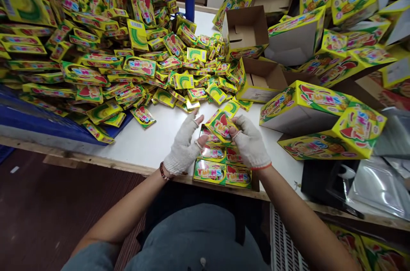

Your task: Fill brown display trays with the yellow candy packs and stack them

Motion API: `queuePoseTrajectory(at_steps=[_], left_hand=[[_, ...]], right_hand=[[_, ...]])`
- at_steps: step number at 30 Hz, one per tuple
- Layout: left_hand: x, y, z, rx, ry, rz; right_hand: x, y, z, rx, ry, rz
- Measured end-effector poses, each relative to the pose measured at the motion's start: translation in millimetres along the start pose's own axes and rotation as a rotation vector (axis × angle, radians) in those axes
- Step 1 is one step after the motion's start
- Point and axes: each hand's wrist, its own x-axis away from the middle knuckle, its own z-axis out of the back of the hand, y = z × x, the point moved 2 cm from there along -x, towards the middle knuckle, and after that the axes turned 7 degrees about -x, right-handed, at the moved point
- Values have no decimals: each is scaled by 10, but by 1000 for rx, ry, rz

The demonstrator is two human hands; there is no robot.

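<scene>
Between my hands a small yellow and green candy box (221, 125), printed "TWINS", is tilted above a shallow tray. My right hand (251, 140), in a white fingerless glove, pinches its right edge. My left hand (185, 142), gloved the same way, is beside the box's left side with thumb and fingers apart and holds nothing. Below them, rows of matching candy boxes (209, 171) lie face up in the tray (255, 182) at the table's front edge. Part of the tray's far end is hidden by the held box and my right hand.
A large heap of small candy boxes (141, 66) spreads from a blue crate (64, 117) across the white tabletop (144, 147). Open cardboard display cartons (246, 36) and larger printed cartons (323, 104) crowd the right. Clear plastic packaging (378, 185) lies at the right edge.
</scene>
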Motion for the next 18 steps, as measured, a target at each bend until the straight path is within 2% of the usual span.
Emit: queuePoseTrajectory(at_steps=[1, 3, 6, 9, 13, 16, 18], left_hand=[[4, -103, 26, -36, 19, 33], [17, -296, 34, -68, 15, 102], [28, -463, -78, 38, -98, 192], [-31, -466, -222, 166, -205, 308], [-226, -398, -262, -32, -178, 378], [-282, -398, -255, -103, -154, 403], [-221, -413, -281, -24, -131, 440]], right_hand=[[-30, 45, 45, 81, 37, 17], [-77, 125, 66, 203, 26, 55], [-113, 213, -32, 364, -61, 136], [-129, 252, -129, 560, -36, 192], [-114, 242, -157, 787, -49, 233], [10, 216, -131, 703, -101, 277], [150, 226, -103, 526, -29, 242]])
